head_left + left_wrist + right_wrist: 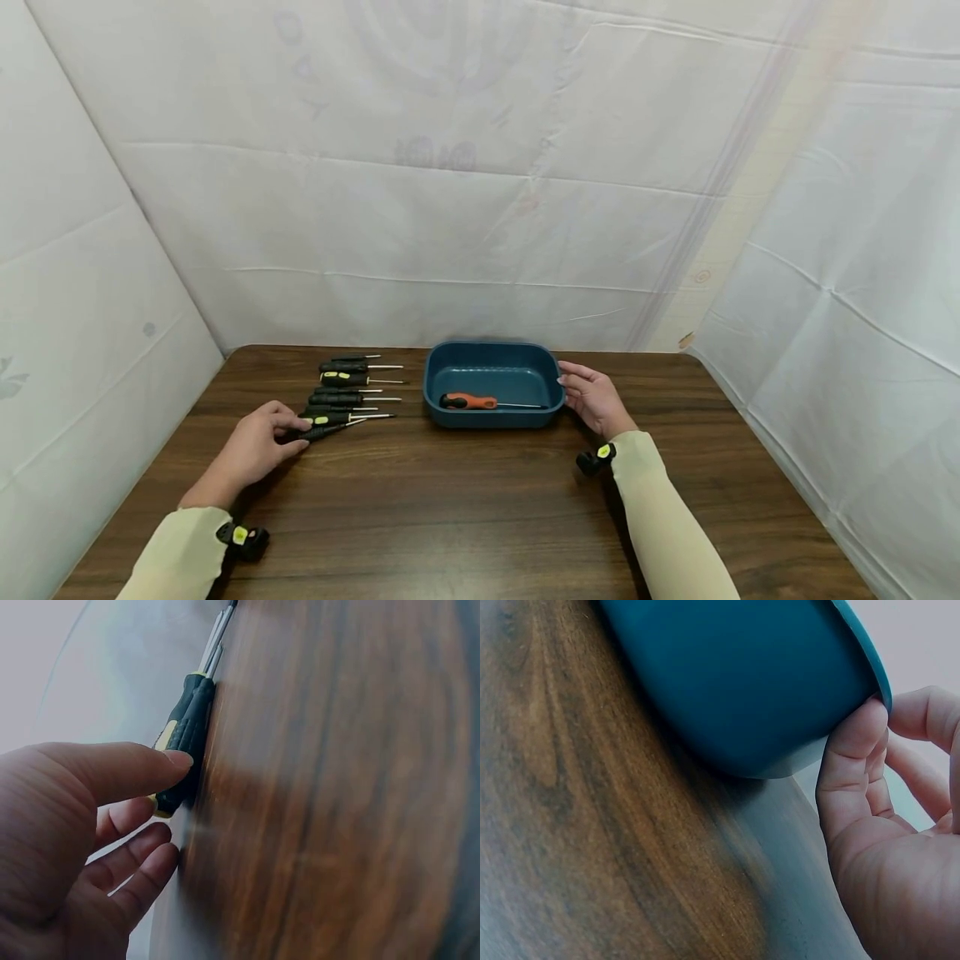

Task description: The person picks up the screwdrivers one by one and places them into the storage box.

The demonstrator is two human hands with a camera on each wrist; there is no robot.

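Several black-and-yellow screwdrivers [347,390] lie in a row on the brown table [465,508], left of a teal tray [491,347]. My left hand [300,435] pinches the butt of the nearest screwdriver [332,429]. In the left wrist view its thumb [161,765] lies on that handle [187,727] and the fingers curl beside its end. An orange-handled screwdriver [468,402] lies inside the tray. My right hand [572,383] rests against the tray's right end. The thumb [851,750] presses the tray's outer wall [742,675] just under the rim.
White sheeting walls in the table at the back and on both sides. Bare wood runs across the front of the table, between my forearms. A small black and yellow camera sits on each wrist.
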